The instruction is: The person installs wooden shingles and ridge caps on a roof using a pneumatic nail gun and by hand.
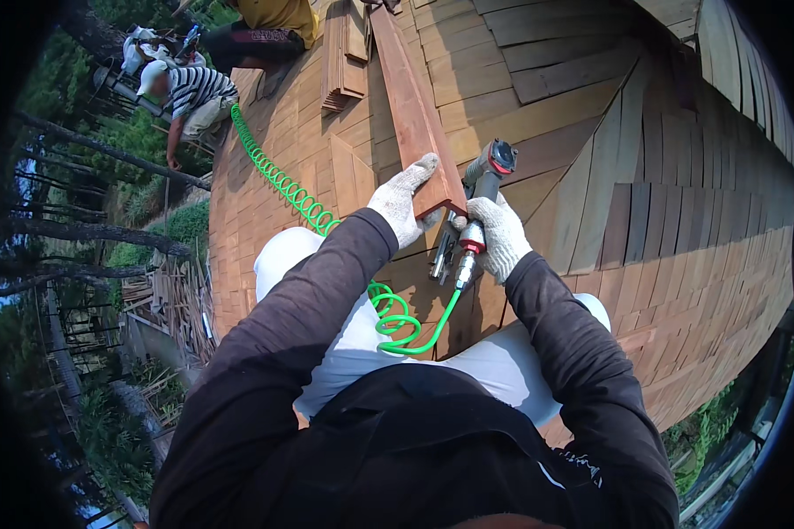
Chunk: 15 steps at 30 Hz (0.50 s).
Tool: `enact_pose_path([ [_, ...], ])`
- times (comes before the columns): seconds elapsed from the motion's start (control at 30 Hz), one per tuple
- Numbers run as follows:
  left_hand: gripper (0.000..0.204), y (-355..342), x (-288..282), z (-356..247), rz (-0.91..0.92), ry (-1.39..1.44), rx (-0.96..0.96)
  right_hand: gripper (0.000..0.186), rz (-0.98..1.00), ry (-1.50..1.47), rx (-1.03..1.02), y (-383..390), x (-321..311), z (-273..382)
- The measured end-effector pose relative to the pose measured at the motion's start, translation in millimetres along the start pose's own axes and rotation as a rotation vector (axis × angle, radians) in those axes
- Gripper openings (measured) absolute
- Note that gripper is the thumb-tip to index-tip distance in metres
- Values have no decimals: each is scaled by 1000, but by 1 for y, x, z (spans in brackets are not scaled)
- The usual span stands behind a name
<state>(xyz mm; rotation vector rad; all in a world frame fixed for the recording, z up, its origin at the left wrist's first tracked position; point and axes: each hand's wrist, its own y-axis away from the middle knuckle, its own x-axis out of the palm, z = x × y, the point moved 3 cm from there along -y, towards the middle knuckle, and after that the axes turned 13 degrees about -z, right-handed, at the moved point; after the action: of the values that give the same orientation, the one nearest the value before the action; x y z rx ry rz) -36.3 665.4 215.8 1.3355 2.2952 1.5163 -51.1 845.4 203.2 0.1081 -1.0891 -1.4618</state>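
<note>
A long reddish wooden beam [415, 110] stretches away from me up the shingled surface. At its near end, my left hand [401, 203], in a whitish knit glove, is closed with the thumb on top and the fingers around the far side. My right hand [500, 236], gloved alike, is wrapped round the handle of a grey and red air nail gun [501, 159], just right of the beam's end. From the red and silver coupling at the gun's base runs a green coiled air hose [410, 346], looping over my lap. Part of the gun is hidden behind the right hand.
Wooden shingles [468, 62] cover the sloping roof, with a raised ridge [582, 163] at right. Stacked shingles [342, 66] lie left of the beam. A person in a striped shirt [198, 93] crouches at the roof's left edge; another in yellow [278, 19] is farther up. Trees stand beyond.
</note>
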Motion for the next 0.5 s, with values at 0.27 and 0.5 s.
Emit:
enact_pose_path([
  [0.27, 31, -11, 3, -9, 46, 131, -25, 48, 37, 21, 24, -7, -6, 0],
  [0.5, 49, -37, 7, -1, 180, 212, -22, 45, 68, -9, -15, -5, -1, 1],
])
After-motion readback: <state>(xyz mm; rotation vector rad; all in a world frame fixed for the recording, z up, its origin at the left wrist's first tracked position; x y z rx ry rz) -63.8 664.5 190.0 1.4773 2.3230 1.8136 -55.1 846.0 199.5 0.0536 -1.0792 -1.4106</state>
